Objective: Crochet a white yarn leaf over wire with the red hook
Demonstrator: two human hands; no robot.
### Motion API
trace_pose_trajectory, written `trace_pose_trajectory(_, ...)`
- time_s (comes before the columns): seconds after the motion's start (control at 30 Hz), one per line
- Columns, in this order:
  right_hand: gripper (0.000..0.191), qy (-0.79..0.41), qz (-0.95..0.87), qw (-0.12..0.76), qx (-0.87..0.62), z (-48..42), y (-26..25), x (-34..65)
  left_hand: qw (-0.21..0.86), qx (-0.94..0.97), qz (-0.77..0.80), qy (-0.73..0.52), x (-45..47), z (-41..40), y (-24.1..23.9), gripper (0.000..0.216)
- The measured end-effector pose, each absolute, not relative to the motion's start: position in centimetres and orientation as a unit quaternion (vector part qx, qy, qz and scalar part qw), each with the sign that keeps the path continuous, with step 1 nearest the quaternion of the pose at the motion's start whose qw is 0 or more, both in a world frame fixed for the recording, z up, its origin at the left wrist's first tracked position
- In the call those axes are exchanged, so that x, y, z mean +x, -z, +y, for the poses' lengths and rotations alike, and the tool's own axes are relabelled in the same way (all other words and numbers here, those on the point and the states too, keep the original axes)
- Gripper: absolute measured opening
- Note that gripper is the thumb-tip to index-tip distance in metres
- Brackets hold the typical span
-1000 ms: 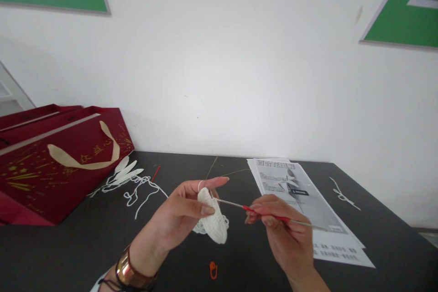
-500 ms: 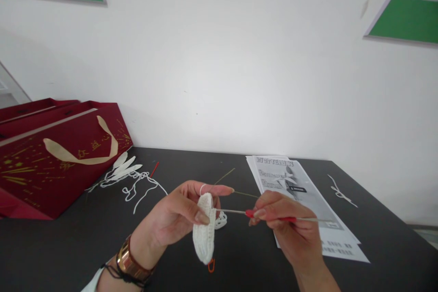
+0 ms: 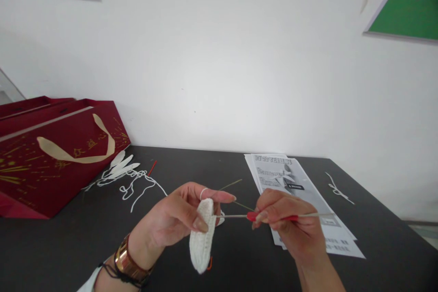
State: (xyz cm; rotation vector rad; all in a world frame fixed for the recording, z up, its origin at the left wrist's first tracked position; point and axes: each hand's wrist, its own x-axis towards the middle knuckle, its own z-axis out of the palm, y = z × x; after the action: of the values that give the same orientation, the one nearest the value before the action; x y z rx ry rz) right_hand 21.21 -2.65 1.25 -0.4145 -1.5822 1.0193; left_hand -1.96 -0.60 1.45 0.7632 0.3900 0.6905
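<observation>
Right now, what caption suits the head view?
Left hand pinches white crochet piece; right hand holds red-handled hook at it.

Bright, even daylight; soft wide-angle edge distortion.

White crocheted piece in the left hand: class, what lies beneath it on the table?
An orange clip on the dark table shows only as a sliver; the crocheted piece covers the rest of it.

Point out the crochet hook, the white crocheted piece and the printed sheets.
crochet hook [image 3: 233,216], head view, bare metal shaft.
white crocheted piece [image 3: 201,242], head view, lower middle of the fabric.
printed sheets [image 3: 290,178], head view, top sheet near its picture.
</observation>
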Motion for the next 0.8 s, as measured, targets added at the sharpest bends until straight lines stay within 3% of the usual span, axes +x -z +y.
trace_pose_trajectory(0.3,0.010,-0.543,-0.572,0.590,-0.174,-2.2,-0.8,20.2,0.847,0.391,0.179,-0.314,-2.1,-0.7,-1.2,0.052)
trace_pose_trajectory(0.5,0.010,-0.474,-0.606,0.613,-0.179,-2.3,-0.7,20.5,0.793,0.423,0.229,-0.374,-2.0,-1.2,-1.6,0.054)
trace_pose_trajectory(0.7,0.011,-0.421,-0.627,0.624,-0.200,-2.4,-0.4,20.3,0.690,0.507,0.293,-0.425,-1.0,-1.8,-2.1,0.037)
trace_pose_trajectory(0.8,0.012,-0.399,-0.637,0.624,-0.216,-2.5,-0.2,20.2,0.668,0.503,0.320,-0.444,-0.8,-1.9,-2.1,0.039)
